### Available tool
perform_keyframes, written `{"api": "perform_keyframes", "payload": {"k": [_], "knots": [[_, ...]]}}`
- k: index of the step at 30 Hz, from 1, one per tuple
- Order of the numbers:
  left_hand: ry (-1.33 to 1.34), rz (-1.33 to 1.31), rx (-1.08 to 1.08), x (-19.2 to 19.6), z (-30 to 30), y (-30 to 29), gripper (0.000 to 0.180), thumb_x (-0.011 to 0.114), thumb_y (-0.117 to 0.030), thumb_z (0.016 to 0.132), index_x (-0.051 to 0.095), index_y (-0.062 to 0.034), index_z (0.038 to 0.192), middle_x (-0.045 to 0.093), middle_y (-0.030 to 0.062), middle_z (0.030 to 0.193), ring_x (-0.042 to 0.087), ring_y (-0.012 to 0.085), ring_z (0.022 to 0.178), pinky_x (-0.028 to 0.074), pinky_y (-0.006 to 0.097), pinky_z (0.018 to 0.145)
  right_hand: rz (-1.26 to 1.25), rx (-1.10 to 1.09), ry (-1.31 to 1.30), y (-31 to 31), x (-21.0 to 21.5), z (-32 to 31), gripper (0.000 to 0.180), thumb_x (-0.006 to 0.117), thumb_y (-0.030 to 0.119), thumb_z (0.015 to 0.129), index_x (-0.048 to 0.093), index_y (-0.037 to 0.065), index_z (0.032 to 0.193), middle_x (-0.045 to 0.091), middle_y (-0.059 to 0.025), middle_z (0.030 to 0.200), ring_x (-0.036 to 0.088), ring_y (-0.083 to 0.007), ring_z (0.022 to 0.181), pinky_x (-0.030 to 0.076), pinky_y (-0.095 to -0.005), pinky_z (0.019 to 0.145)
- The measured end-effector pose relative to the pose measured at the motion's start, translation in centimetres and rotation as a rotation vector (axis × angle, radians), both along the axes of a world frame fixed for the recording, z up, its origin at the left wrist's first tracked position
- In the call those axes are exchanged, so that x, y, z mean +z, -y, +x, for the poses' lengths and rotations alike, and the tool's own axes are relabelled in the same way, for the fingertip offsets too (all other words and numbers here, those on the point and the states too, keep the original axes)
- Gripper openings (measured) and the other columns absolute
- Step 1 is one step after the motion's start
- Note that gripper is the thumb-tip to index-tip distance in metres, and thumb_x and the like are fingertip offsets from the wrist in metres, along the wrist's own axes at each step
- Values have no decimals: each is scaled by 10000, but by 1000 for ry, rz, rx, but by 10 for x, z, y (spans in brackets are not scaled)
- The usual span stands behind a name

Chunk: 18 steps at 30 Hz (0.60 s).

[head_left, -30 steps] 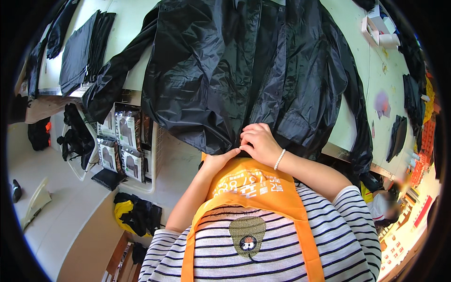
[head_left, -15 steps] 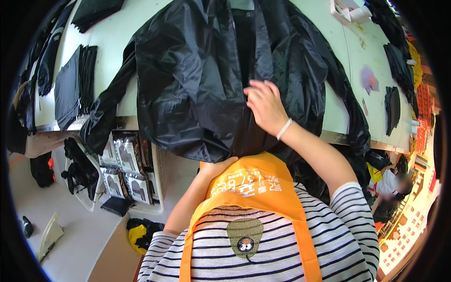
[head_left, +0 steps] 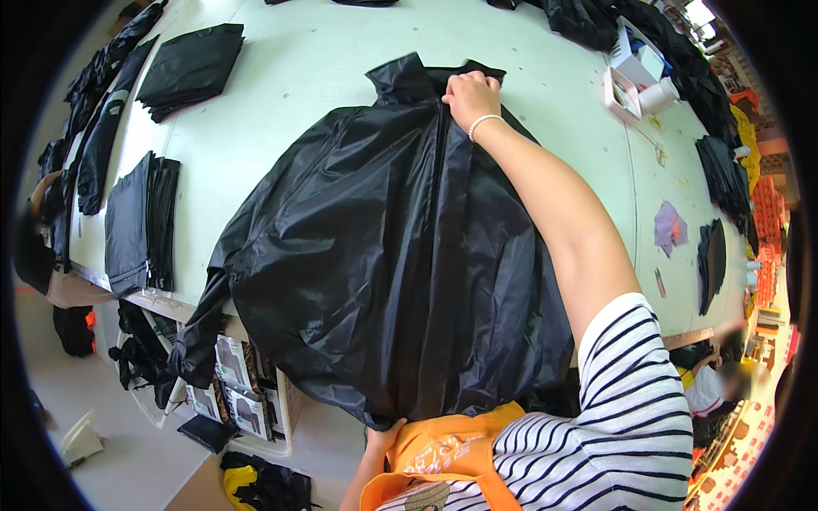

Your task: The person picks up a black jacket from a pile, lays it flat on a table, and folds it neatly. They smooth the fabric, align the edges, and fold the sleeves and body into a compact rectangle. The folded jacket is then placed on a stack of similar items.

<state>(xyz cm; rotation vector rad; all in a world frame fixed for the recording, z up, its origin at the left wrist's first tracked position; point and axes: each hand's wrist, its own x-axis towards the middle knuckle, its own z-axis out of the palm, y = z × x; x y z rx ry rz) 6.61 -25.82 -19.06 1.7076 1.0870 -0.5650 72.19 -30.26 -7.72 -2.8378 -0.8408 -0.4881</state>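
Note:
A black, shiny jacket (head_left: 366, 247) lies front up on the pale table, its collar at the far end and its hem hanging over the near edge. My right hand (head_left: 471, 100) reaches across to the collar, fingers curled round the front edge at the top of the zip. At the bottom of the front, my left hand (head_left: 385, 436) grips the hem; its fingers are mostly hidden by the fabric and my orange apron (head_left: 452, 456). The jacket's left-side sleeve (head_left: 200, 336) droops off the table, while my right arm covers part of the other side.
Folded black garments (head_left: 192, 68) and a second stack (head_left: 141, 226) lie on the table (head_left: 307, 60) at left. Toward the right are a purple scrap (head_left: 670, 228), small snips (head_left: 659, 282) and a white box (head_left: 635, 60). Packaged items (head_left: 243, 400) fill a rack below. People are at both sides.
My right hand has moved from the jacket's mid-front up to its collar. The jacket now shows its collar and lies nearer to me. My left hand stays at the hem.

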Motion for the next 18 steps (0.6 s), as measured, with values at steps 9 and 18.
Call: {"api": "perform_keyframes", "payload": {"k": [9, 18], "knots": [[-378, -319, -645, 55, 82, -111, 543, 709, -482, 771, 682, -13, 1043, 677, 189, 991, 642, 296, 936, 481, 343, 865, 873, -149, -396, 4, -32, 23, 241, 667, 272, 814, 605, 45, 866, 657, -131, 850, 639, -272, 756, 499, -338, 706], [713, -108, -167, 160, 502, -229, 280, 520, -214, 933, 689, 8, 956, 662, 55, 791, 587, 107, 670, 465, 243, 584, 1108, -649, -866, 61, -11, 79, 456, 502, 408, 925, 586, -29, 1023, 659, -127, 801, 630, -173, 590, 513, -272, 495]]}}
